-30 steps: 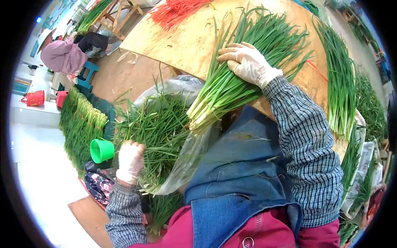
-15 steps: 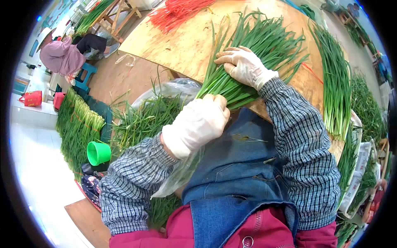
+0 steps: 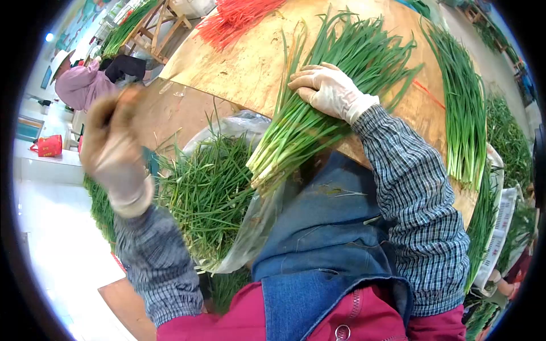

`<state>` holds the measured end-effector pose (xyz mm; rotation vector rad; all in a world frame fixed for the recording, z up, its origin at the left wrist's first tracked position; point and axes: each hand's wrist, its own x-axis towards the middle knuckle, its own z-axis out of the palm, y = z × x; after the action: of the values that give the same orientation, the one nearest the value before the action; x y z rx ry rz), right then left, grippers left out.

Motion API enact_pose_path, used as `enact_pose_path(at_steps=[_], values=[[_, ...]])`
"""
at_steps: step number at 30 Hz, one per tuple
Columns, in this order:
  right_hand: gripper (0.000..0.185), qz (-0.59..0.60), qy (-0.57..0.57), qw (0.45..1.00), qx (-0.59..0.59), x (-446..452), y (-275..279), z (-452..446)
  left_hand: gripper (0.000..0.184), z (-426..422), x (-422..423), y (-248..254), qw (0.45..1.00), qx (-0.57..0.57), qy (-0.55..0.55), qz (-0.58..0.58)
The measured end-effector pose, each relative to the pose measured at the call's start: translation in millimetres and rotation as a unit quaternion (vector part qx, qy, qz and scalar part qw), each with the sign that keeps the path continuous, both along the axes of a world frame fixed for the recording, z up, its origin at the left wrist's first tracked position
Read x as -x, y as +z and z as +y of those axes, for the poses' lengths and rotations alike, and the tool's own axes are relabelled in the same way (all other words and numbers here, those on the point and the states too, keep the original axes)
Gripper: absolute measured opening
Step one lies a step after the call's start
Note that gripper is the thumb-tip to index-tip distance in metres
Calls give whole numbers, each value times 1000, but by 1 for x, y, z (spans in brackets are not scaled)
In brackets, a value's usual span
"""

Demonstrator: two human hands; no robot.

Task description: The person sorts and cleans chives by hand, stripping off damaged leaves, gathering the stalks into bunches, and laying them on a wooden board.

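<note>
A bunch of garlic chives (image 3: 352,51) lies on the wooden table, leaves fanned toward the back. Its pale stem ends stick out past the near edge. My right hand (image 3: 331,94), in a whitish glove, lies over the middle of the bunch, with the fingers curved round its top. My left hand (image 3: 116,153), also gloved, is raised at the far left, away from the bunch. Motion smears its fingers, so what it holds, if anything, cannot be made out. Below the stem ends, a clear plastic bag (image 3: 244,244) sits beside loose green leaves (image 3: 199,193).
A second chive bunch (image 3: 460,108) lies along the table's right side. Red plastic strips (image 3: 236,20) are heaped at the back of the wooden table (image 3: 250,62). A seated person (image 3: 82,85) in a hat is at the upper left. A red bag (image 3: 48,146) stands farther left.
My left hand has let go of the stems and swung up to the left, uncovering the stem ends. My right hand stays on the bunch.
</note>
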<state>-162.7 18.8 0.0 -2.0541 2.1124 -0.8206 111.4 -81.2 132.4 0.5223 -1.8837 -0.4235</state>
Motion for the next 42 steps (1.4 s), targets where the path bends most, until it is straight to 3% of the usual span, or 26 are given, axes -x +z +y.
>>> enact_pose_path(at_steps=[2,4,5,6,8,10,12,14,15,16,17,23,26,27,28,29,30,31,33,34,35,38,39,40,41,42], values=[[32,-2,9,1000,-12,0,4,0,13,-22,-73,-13,984,-115,134,-3],[32,2,6,1000,-14,-1,7,0,9,-49,-151,-42,972,-109,202,-44],[33,5,4,1000,-14,-3,8,1,12,-60,-186,-64,868,-36,340,-360],[33,11,3,1000,-14,-3,10,1,15,-62,-211,-80,647,40,434,-626],[33,15,-1,1000,-10,-1,7,-1,20,-5,-177,-98,748,182,310,-558],[33,21,4,1000,-9,0,5,-1,14,50,-112,-103,917,17,91,-388],[33,31,0,999,-19,-1,7,-2,18,100,-68,-113,955,-167,-125,-213],[33,26,-11,1000,-3,-1,1,-1,20,125,-40,-127,929,-240,-122,-255],[32,21,-9,1000,-2,1,0,-1,24,129,-28,-127,859,-457,-89,-215],[32,22,-11,1000,-1,2,0,-1,27,130,-17,-127,740,-650,-52,-165],[32,21,-13,1000,-2,1,1,0,32,128,-9,-133,690,-716,-92,-45],[30,14,-15,1000,2,-2,4,1,23,141,44,-153,583,-744,-238,223],[31,19,-22,1000,0,-1,4,2,19,126,46,-152,552,-747,-330,171],[31,16,-23,1000,1,0,3,2,19,119,36,-137,541,-769,-330,82],[31,13,-24,1000,2,0,1,1,20,116,23,-126,540,-783,-307,36],[31,10,-25,1000,4,0,0,1,23,121,10,-106,684,-689,-229,-77],[31,15,-26,1000,4,0,0,0,23,117,-11,-95,771,-590,-196,-137],[30,18,-27,999,4,-1,1,1,20,102,-39,-88,722,-671,-149,-82],[31,20,-27,999,9,-1,0,1,20,86,-87,-80,771,-633,-68,22],[30,13,-22,1000,-10,-2,3,2,21,64,-122,-101,798,-584,-125,83],[30,6,-17,999,-28,-4,9,3,23,42,-153,-109,798,-589,-128,14],[30,1,-16,999,-36,-4,10,4,29,-9,-227,-170,757,-572,189,-252],[30,1,-18,999,-31,-3,9,4,32,-5,-221,-173,742,-379,305,-461],[30,0,-19,999,-28,-3,8,4,36,4,-213,-178,657,-151,392,-626],[31,7,-20,1000,-14,-1,5,1,46,16,-182,-158,692,-241,343,-587],[31,15,-26,999,-18,-1,4,1,48,28,-163,-163,797,-168,278,-510]])
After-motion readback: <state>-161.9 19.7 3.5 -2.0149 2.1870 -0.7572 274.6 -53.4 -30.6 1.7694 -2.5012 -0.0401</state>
